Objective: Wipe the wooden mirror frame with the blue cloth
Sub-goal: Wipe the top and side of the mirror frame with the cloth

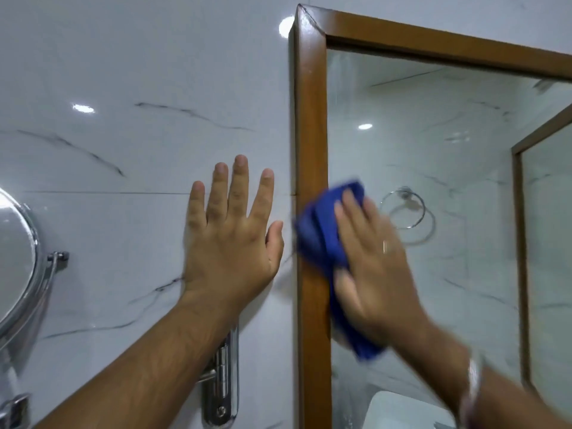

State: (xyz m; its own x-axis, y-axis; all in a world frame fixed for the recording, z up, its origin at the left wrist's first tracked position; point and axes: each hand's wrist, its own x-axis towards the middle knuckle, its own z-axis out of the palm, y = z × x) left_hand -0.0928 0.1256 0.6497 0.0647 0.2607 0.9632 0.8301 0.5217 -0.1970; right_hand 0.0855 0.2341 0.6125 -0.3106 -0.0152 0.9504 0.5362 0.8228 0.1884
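So the right hand (371, 261) is pressing the blue cloth (325, 243) flat against the frame (311, 125), right of centre in the shot, about halfway down the frame's left upright. Its fingers are stretched out and spread over the cloth rather than curled round it, so it's more of a palm press than a grip, and the whole hand is pretty blurry. The cloth is bunched up; it covers the upright and spills onto the mirror glass (433, 150) beside it, with a tail hanging out below the palm. There's a ring on one finger and a bracelet (473, 385) at the wrist, lower right. The left hand (232, 243) is dead centre, flat on the marble wall (123, 72) just left of the frame, fingers open and fanned out, holding nothing, thumb tip close to the wood. Under that forearm there's a chrome fitting (221, 385) on the wall, and at the far left edge a round chrome mirror (18, 258) on an arm. A towel ring (405, 209) shows up as a reflection in the glass.
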